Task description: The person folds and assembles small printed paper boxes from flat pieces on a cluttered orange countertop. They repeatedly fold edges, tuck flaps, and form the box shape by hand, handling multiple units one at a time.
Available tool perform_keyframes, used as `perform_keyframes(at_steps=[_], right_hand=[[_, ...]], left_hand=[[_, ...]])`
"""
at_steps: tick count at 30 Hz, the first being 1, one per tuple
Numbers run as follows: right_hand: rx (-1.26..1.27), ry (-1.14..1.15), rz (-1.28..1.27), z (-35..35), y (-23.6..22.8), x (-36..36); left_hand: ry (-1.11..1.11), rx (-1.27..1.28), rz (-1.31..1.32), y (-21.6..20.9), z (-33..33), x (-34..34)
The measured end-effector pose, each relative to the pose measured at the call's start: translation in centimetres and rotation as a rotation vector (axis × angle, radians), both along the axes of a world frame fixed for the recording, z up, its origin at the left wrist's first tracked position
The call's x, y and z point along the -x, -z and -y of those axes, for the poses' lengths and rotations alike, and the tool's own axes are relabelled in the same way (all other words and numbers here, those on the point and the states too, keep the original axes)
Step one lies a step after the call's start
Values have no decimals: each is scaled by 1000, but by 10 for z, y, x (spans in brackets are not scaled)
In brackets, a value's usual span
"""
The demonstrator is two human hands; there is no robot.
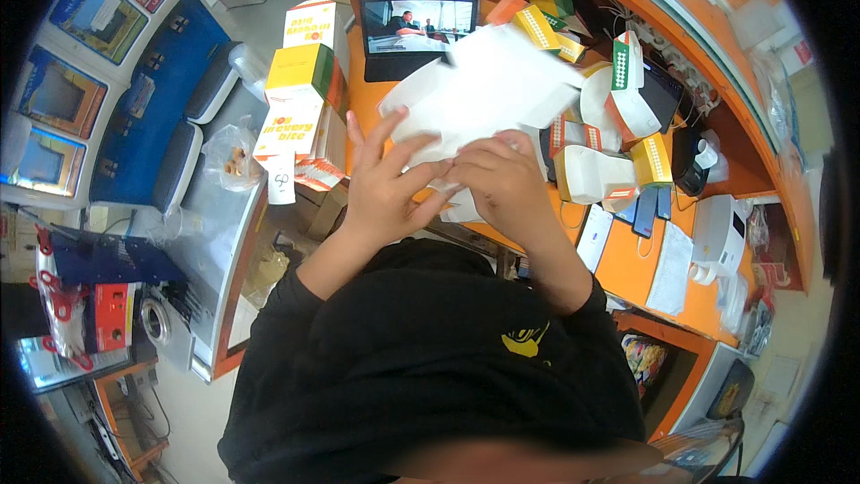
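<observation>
Two bare hands meet at the near edge of a white card piece (484, 81) in the head view, the only view. The card lies directly beyond the fingers, away from the person's body, above the orange tabletop (634, 276). Its long axis seems to run from the near left toward the far right, though its far right end is blurred, and I cannot tell whether it is one layer or several.

The left hand (385, 181) is nearer the card's left edge, its fingers spread and some of them lying over the white surface. The right hand (503, 177) is at the near edge, its fingers bent inward until their tips come just beside or against those of the left. The right hand is closer to the blurred far end. Neither hand is clenched into a fist; whether either pinches the card firmly I cannot tell, since the contact is partly hidden.

Beyond the card to the left stands a lit tablet (419, 25). Stacked printed boxes (297, 72) are left of the left hand, and an open white carton (584, 175) lies right of the right hand.
</observation>
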State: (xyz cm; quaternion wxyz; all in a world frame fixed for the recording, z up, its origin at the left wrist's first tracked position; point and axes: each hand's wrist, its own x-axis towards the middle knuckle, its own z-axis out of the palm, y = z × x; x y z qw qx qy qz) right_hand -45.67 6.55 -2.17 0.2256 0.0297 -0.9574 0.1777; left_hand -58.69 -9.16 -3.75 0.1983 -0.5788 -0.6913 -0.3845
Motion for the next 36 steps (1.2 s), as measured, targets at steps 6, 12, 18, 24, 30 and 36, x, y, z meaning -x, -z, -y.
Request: perform_keyframes(at_steps=[6,12,18,24,30,36], right_hand=[[525,648,-490,35,45,22],[941,605,-30,41,57,13],[404,447,-198,55,42,5],[51,403,-230,60,29,-2],[381,501,-530,59,20,-3],[253,544,-541,64,22,5]], left_hand=[[-4,-6,-7,39,4,22],[397,274,251,57,-6,1],[635,73,1377,61,-16,33],[653,-19,1728,57,-20,35],[366,50,949,43,-17,18],[590,-133,1141,46,-24,4]])
